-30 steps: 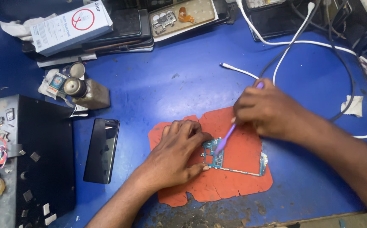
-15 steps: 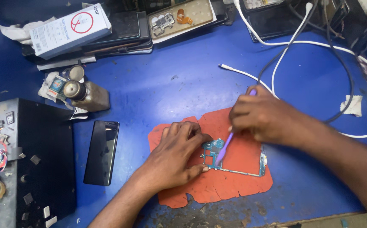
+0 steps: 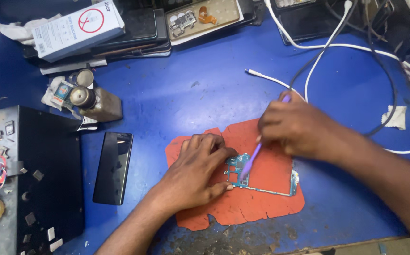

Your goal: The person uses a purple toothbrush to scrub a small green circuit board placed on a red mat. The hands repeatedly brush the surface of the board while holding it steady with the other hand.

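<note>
Left hand (image 3: 193,177) pressed flat on the orange mat (image 3: 242,208), fingers (image 3: 214,141) spread and curled over the left end of the board (image 3: 261,182), thumb tip touching its lower edge; gripping nothing, only pinning. Right hand (image 3: 299,127) closed around a purple brush (image 3: 251,160), tip down on the teal part of the board just beside the left thumb. Board lying on the mat near the middle of the blue counter (image 3: 190,89), its long thin strip running right toward a small end piece at the mat's edge.

Left of the mat, a dark phone (image 3: 114,167) face up; further left a black box (image 3: 39,179) strewn with scraps and wire. Behind the phone a small bottle (image 3: 96,101) with a metal cap. White cables (image 3: 318,47) looping behind the right hand, one plug end lying near the knuckles.

Likely risks, judged from the layout:
- Board skidding or flexing if the left hand's pressure eases, since only one end is held down and the thin strip is unsupported by any hand.
- Small parts knocked off by too hard a stroke, with the brush tip working so near the thumb.
- Wrist or sleeve side of the right arm snagging the cable close behind it and dragging the plug across the mat.
- Bottle near enough to tip if the left forearm swings out.
</note>
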